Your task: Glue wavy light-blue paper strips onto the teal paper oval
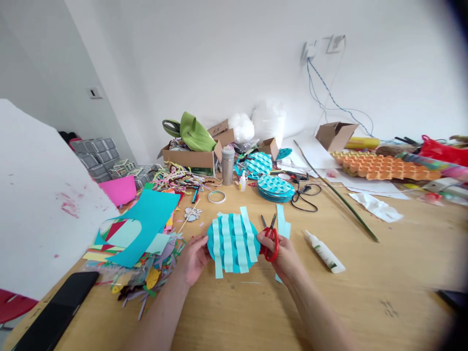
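Now, at lower centre, the blue paper disc (pixel 234 243) with pale strips sits between two hands, left hand (pixel 196 258) pinching its left edge, right hand (pixel 283 256) gripping its right edge and the red-handled scissors (pixel 270 240), a glue bottle (pixel 324 252) lying right of centre

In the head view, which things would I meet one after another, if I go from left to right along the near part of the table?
Black phone, pile of coloured scraps, left hand, turquoise disc with pale strips, red-handled scissors, white glue bottle, dark object at the edge.
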### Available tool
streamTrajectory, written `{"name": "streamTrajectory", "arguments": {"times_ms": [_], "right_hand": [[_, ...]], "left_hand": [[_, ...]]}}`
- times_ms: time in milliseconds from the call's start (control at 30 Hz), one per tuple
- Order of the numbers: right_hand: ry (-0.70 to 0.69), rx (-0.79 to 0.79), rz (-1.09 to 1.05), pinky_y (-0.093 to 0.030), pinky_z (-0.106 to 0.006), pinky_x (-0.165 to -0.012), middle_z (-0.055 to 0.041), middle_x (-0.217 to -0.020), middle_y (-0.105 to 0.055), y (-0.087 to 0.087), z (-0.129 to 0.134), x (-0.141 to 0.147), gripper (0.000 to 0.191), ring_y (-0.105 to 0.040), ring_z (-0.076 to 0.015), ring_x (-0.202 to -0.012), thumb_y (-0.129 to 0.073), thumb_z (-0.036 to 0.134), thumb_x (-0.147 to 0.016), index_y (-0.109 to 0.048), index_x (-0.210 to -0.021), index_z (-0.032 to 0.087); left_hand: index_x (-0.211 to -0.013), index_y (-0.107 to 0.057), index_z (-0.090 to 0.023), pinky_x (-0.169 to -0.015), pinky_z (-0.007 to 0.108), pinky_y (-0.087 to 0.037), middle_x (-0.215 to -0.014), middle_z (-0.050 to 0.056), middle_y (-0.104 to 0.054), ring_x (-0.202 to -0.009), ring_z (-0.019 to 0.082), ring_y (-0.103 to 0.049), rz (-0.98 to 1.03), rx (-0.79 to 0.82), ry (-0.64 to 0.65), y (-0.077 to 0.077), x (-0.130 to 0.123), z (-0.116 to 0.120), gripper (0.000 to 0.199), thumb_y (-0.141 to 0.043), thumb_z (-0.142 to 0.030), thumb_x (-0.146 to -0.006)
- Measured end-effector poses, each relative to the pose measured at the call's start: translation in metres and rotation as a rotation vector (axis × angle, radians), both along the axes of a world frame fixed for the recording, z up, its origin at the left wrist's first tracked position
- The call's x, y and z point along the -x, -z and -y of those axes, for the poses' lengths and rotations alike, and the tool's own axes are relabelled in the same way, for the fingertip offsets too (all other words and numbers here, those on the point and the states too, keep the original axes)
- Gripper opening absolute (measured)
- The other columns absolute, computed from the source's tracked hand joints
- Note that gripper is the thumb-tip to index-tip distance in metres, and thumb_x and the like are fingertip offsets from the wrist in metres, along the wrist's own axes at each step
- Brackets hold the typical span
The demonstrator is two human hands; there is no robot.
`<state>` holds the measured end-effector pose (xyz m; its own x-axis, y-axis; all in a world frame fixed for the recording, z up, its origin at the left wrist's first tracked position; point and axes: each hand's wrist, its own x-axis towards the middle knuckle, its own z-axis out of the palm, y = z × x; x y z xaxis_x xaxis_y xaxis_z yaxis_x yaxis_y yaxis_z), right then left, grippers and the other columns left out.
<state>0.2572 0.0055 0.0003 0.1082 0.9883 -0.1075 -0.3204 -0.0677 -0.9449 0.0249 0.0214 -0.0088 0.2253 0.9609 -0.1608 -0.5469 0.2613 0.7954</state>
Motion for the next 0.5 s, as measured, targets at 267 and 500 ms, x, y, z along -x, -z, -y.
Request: {"name": "streamTrajectory", "arguments": {"times_ms": [267, 500], "right_hand": [[0.042, -0.013, -0.071, -0.036, -0.025, -0.051, 0.0007, -0.057, -0.055, -0.0086, 0.0004, 0.0019, 0.037, -0.048, -0.0109, -0.053, -0.088, 0.043, -0.052, -0.066, -0.061, 0.016], [0.112, 0.058, -0.200, -0.040, -0.024, -0.051, -0.0003, -0.059, -0.059, -0.0054, -0.0022, 0.0003, 0.035, -0.051, -0.0117, -0.055, -0.091, 0.036, -0.048, -0.067, -0.063, 0.015]], "left_hand": [[-0.086, -0.072, -0.015, -0.072, 0.030, -0.051, -0.085, 0.007, -0.073, -0.086, 0.024, -0.068, -0.043, -0.022, 0.099, -0.0013, 0.0009, 0.0020, 0.023, -0.072, -0.023, -0.065], [-0.115, -0.062, -0.017, -0.064, 0.031, -0.051, -0.094, 0.009, -0.072, -0.079, 0.023, -0.068, -0.122, -0.031, 0.013, 0.0003, 0.0020, 0.0019, 0.047, -0.073, -0.029, -0.072]]}}
